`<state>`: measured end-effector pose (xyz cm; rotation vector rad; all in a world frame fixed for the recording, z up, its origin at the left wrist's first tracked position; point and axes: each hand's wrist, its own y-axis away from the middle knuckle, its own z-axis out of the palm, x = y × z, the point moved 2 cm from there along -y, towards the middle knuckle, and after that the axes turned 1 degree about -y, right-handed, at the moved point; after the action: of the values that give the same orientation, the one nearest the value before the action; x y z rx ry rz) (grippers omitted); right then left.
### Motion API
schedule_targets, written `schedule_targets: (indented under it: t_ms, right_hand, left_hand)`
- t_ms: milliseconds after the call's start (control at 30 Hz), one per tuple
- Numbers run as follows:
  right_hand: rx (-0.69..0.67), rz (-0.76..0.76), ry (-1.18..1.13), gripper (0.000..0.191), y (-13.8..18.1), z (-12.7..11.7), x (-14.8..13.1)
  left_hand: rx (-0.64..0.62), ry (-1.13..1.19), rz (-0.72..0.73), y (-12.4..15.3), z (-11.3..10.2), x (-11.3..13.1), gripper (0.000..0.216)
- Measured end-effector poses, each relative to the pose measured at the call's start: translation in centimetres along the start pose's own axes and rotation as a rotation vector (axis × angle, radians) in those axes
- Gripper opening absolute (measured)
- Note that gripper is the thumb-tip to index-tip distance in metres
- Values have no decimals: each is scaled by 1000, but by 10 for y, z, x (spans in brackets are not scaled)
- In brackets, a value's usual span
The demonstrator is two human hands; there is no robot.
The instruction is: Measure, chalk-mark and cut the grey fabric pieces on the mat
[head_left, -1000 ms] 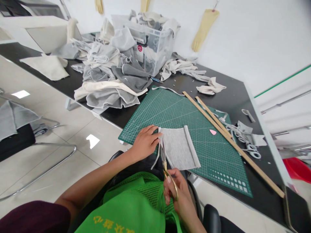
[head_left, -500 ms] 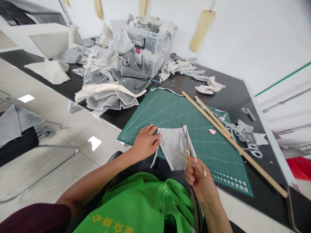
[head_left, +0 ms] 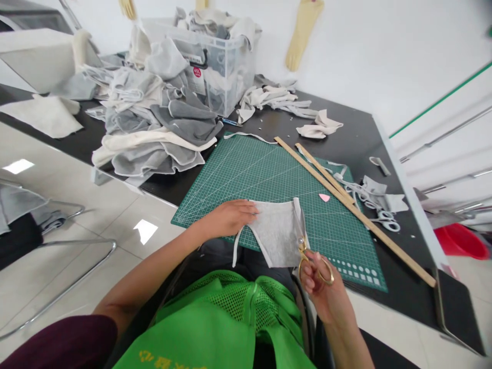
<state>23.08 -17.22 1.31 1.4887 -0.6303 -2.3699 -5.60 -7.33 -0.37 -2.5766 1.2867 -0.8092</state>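
Observation:
A piece of light grey cloth [head_left: 273,233] with a white edge lies over the near edge of the green cutting mat [head_left: 238,174]. My left hand [head_left: 232,218] rests flat on its upper left corner, fingers stretched out. A thin strip [head_left: 236,251] hangs from the cloth below that hand. My right hand [head_left: 321,279] grips gold-handled scissors [head_left: 302,245] by the finger loops. Their blades point away from me along the cloth's right side, where a narrow strip of it curls. Whether the blades are fully closed is hard to make out.
Two wooden rulers [head_left: 369,225] cross the mat's right side. Beyond them lie white-handled scissors [head_left: 387,220] and scraps. A pink chip [head_left: 324,197] sits on the mat. A fabric pile [head_left: 165,123] and a clear bin [head_left: 226,72] stand behind; a dark tablet-like object [head_left: 459,310] is at right.
The view has swung a little to the right. My left hand has slid further onto the cloth, with its fingers now flatter. The right hand keeps the scissors at the right side.

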Motion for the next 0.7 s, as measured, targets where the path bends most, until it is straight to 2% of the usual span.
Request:
schedule_targets:
  t_ms: [133, 267, 400, 467, 567, 700]
  right_hand:
    - [-21, -17, 7, 26, -3, -2, 5]
    - [-16, -14, 3, 27, -5, -1, 7]
    - [14, -33, 72, 33, -2, -4, 6]
    - [3, -58, 144, 45, 5, -7, 7]
    - [-129, -45, 297, 65, 25, -6, 13]
    - [-298, 115, 431, 60, 50, 8, 25]
  left_hand:
    - [49, -24, -90, 17, -9, -4, 30]
    - [33, -74, -110, 26, -13, 1, 31]
    - [-8, -119, -114, 27, -15, 8, 31]
    - [-26, -130, -115, 28, -15, 13, 33]
    - [-29, -160, -132, 33, -12, 19, 37]
    - [-71, -224, -149, 41, -7, 24, 38]
